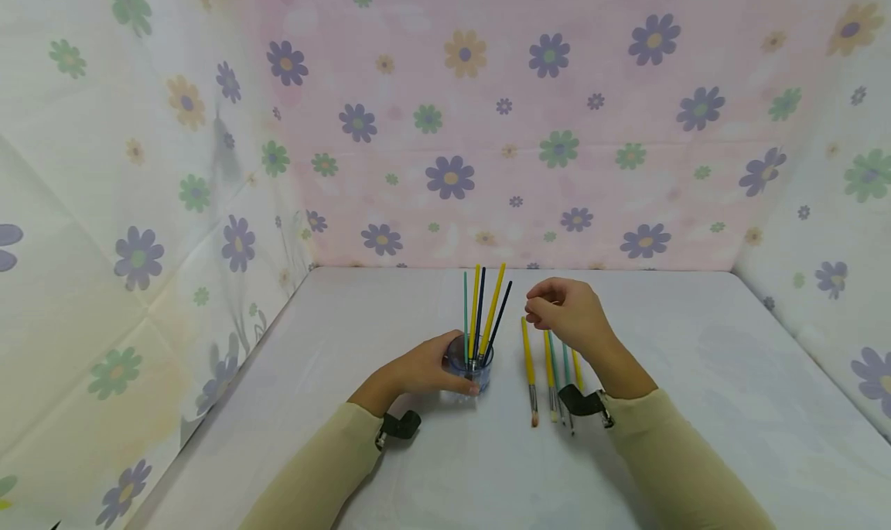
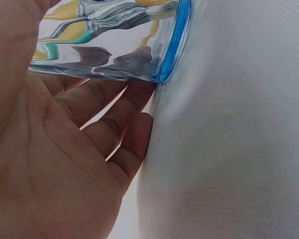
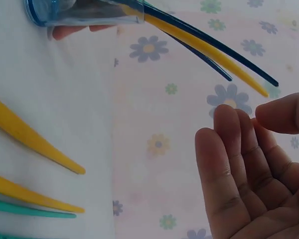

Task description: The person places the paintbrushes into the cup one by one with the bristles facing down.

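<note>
Paintbrushes [image 1: 492, 311] lean in a jar [image 1: 483, 377] the left hand [image 1: 426, 366] grips, right hand [image 1: 573, 313] raised.

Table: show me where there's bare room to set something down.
The table is bare between left hand and left wall, and between right hand and right wall. Crowded: mid-table, around the cup and loose brushes.

Cup [image 2: 129, 63] is clear with a bright blue base, its brushes [image 1: 492, 310] have yellow, teal and navy handles, loose brushes [image 1: 527, 353] just yellow and teal, surface [image 1: 480, 476] whitish, backdrop [image 1: 397, 147] pink with purple, green and orangey flowers.
</note>
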`<state>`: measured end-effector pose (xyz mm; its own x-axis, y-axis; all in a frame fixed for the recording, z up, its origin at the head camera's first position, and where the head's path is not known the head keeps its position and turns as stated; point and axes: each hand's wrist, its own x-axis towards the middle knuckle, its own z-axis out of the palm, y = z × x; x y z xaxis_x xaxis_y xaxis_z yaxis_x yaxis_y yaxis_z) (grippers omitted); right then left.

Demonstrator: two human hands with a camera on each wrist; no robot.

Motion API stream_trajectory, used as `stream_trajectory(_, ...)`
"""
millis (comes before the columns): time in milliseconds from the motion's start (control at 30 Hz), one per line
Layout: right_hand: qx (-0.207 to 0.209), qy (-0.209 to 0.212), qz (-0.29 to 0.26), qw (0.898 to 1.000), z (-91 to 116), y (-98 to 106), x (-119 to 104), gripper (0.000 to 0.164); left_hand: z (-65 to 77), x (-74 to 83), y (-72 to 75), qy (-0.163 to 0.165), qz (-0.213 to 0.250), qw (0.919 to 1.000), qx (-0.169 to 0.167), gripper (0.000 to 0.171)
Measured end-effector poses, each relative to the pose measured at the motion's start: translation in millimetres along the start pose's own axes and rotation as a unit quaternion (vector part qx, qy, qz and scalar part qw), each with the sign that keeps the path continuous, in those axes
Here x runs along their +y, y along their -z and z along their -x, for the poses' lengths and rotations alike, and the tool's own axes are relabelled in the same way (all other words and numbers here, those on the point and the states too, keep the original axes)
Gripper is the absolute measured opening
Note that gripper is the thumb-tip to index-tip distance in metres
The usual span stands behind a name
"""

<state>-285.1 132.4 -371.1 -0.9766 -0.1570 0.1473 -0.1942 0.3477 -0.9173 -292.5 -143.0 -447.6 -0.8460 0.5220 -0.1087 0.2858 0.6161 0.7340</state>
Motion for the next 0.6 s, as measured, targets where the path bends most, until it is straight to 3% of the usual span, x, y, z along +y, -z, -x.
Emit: stream_trajectory(600, -0.003, -0.089, -0.015, 0.996, -13, 46, 22, 0.031, -0.8, 3.4, 3.9, 0.003, 0.004, 1.0, -0.005, 0.072)
